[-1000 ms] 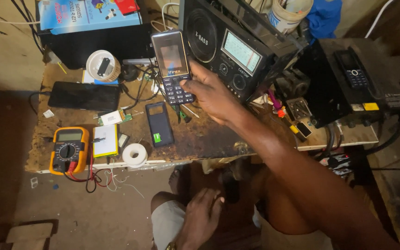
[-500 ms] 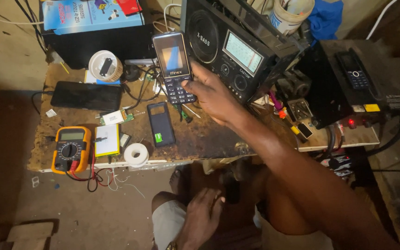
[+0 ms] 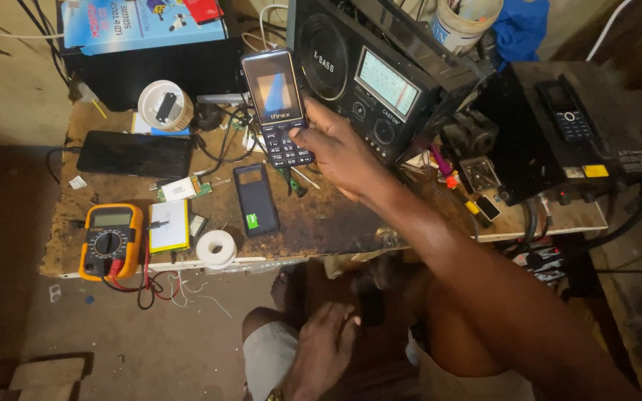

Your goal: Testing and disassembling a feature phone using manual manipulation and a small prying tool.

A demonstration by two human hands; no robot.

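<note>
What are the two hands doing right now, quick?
Right hand: closed on the keypad phone, held up above the workbench.
Left hand: holding nothing, resting loosely open on the knee.

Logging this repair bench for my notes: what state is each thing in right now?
Keypad phone: held upright in the right hand, screen lit.
Left hand: empty, resting on the lap.
Smartphone: flat on the table, screen dark.
Phone back cover: detached, lying flat.
Multimeter: display blank, leads plugged in.
Second keypad phone: screen dark, lying on a black box.
Tape roll: lying flat at the table edge.
</note>
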